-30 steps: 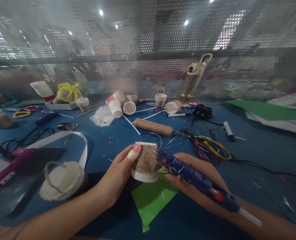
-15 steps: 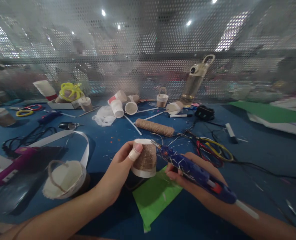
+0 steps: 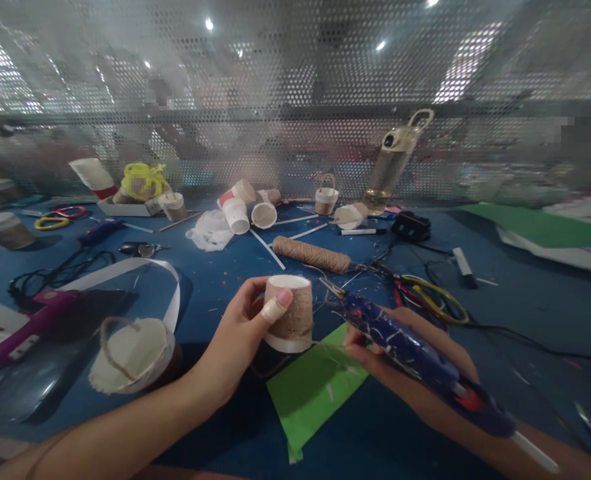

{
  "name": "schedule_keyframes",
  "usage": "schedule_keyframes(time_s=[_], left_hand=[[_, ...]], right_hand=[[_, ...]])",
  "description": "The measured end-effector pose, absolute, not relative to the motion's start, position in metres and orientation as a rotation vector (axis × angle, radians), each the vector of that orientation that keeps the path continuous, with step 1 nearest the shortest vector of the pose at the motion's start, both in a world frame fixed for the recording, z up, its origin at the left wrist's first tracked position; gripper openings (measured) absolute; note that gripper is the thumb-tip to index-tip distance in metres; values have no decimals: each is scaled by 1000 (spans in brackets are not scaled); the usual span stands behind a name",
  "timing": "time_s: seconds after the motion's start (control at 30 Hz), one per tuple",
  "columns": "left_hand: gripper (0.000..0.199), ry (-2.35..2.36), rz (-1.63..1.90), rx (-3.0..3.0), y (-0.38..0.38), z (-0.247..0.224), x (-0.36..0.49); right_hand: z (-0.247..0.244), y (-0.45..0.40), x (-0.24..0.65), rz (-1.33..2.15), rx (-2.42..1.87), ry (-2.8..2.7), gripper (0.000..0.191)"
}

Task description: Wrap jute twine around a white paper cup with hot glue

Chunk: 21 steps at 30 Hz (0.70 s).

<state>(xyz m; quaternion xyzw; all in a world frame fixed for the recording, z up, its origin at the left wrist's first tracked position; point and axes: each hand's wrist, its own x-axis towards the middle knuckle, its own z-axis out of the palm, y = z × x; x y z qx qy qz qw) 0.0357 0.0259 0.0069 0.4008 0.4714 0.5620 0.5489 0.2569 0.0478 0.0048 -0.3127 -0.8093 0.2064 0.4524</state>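
Observation:
My left hand [image 3: 250, 333] is closed around a white paper cup [image 3: 295, 310] whose side is wound with brown twine; a bare white band shows at its lower end. A bandage covers part of the left thumb. In my right hand [image 3: 400, 373] lies a dark blue glue gun [image 3: 400, 347] with glue strings on its body and a white glue stick [image 3: 535, 452] out of its rear. Its metal nozzle points up and left, just right of the cup and apart from it. A thin strand of twine [image 3: 328, 345] runs from the cup to my right fingertips.
Beneath the hands lies a green sheet [image 3: 315, 393]. A twine roll [image 3: 310, 255] is beyond the cup. A small handled basket [image 3: 135, 353] and purple glue gun [image 3: 30, 327] are left; scissors [image 3: 438, 300] and cables lie right. A bottle [image 3: 390, 167] stands at the back.
The glue gun has moved right and slightly down, so its nozzle has come away from the cup's upper edge. The twine strand between cup and right fingers now shows more clearly.

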Motion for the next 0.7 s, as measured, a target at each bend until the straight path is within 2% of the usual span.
schedule_keyframes(time_s=[0.27,0.7], left_hand=[[32,1144,1377,968,27,7,34],[29,1071,1327,876,26,3,36]], right_hand=[[10,45,255,408,-741,-1995,19],[3,48,255,684,-855,-1901,14]])
